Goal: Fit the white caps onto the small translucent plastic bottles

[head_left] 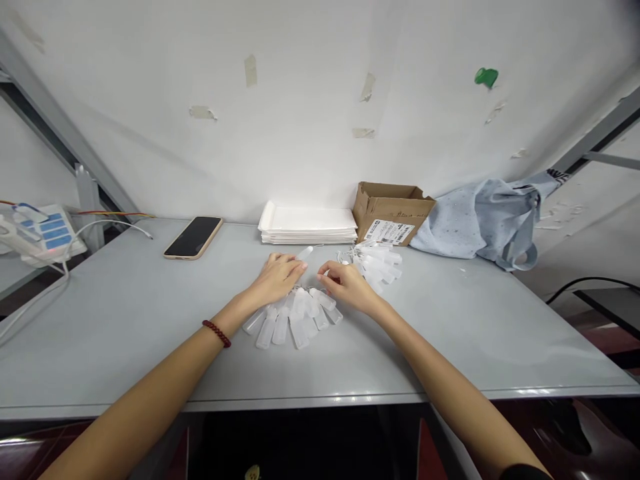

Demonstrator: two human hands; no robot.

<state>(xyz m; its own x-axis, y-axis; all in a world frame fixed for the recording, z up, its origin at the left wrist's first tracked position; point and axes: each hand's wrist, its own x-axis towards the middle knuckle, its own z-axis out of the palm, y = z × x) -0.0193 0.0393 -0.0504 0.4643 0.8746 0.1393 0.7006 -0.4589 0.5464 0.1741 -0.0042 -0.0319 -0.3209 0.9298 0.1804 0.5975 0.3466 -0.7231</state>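
Note:
Several translucent white plastic pieces (298,319) lie fanned out on the grey table, in front of and between my hands. My left hand (278,276) is at the upper left of this fan, its fingers bent and close together; a small white piece (305,253) shows just beyond its fingertips. What it grips is partly hidden. On the fan's upper right, my right hand (345,281) has its thumb and index finger pinched; anything between them is too small to make out. A second bunch of similar pieces (377,262) lies behind my right hand.
A stack of white envelopes (310,225) and an open cardboard box (393,212) stand along the wall. Blue cloth (470,217) lies at the right. Left are a phone (194,237) and a power strip with cables (53,233).

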